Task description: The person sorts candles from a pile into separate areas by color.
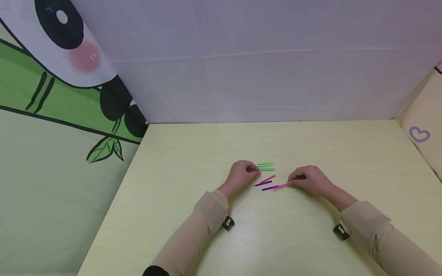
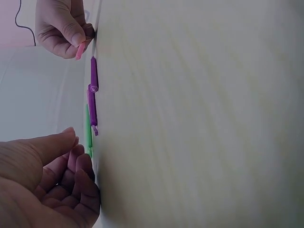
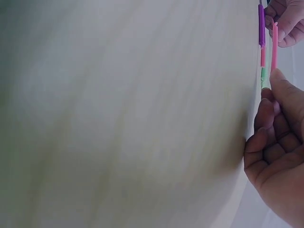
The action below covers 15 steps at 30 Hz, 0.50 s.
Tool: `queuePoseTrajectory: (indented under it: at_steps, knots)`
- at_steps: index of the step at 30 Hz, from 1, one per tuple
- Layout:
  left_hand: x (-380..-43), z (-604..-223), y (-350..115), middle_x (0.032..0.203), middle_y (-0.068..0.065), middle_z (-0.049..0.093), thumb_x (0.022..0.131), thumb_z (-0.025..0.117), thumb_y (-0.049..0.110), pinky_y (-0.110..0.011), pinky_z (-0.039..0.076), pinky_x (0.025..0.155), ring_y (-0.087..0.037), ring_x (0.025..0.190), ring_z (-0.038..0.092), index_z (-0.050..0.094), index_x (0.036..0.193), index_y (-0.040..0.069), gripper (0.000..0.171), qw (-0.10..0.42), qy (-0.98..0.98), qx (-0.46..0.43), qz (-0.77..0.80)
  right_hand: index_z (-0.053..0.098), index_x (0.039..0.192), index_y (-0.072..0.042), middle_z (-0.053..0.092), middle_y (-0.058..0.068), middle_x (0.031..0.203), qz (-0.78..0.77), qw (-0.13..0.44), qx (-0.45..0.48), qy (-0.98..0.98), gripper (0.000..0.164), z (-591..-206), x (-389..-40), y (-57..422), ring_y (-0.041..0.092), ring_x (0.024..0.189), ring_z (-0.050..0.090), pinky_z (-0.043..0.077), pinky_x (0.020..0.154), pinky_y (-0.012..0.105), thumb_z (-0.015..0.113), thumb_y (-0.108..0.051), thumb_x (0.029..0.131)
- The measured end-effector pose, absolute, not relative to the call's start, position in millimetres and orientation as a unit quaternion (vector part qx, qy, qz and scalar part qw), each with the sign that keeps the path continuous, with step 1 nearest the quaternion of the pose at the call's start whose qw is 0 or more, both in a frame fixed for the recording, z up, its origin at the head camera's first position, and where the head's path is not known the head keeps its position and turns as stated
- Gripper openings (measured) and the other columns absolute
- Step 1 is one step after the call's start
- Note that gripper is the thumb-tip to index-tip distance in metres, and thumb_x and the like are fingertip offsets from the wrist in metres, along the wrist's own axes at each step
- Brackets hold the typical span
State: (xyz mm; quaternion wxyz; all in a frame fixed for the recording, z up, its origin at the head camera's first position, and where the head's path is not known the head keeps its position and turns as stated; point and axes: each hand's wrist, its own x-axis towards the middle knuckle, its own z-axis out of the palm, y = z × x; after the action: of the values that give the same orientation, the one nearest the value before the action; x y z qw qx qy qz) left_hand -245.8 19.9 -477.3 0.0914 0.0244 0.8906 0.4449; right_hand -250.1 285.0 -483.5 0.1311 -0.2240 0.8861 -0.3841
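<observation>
My right hand (image 1: 310,179) pinches the right end of a thin pink candle (image 3: 274,47) between thumb and fingertips. Its other end overlaps a purple candle (image 1: 268,188) in the head view. Across the gap, my left hand (image 1: 243,172) has its fingers loosely curled, thumb tip close to the index finger, and nothing shows between them. Those fingertips are beside the left ends of several green candles (image 1: 266,166) lying in a row. Just below them, a second pink candle (image 1: 269,178) lies across another purple candle (image 1: 264,183).
A pale wooden table (image 1: 276,230) spans the lower view. White cloth (image 1: 259,84) rises along its back edge, and a printed cloth panel (image 1: 51,184) hangs at the left. Both wrists carry small black cameras (image 1: 341,232) over long sleeves.
</observation>
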Motion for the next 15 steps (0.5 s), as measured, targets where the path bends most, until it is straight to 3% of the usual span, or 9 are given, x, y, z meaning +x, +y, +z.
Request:
queuePoseTrajectory:
  at_steps: [15]
  knots:
    - [-226, -476, 10, 0.076, 0.005, 0.066, 0.085, 0.077, 0.013, -0.021, 0.048, 0.072, -0.007, 0.072, 0.057, 0.074, 0.086, 0.01, 0.004, 0.118, 0.885, 0.061, 0.446, 0.077, 0.088, -0.012, 0.071, -0.001, 0.086, -0.374, 0.101, -0.176, 0.905, 0.005, -477, -222, 281, 0.016, 0.08, 0.059, 0.048, 0.074, 0.032, 0.077, -0.015, 0.084]
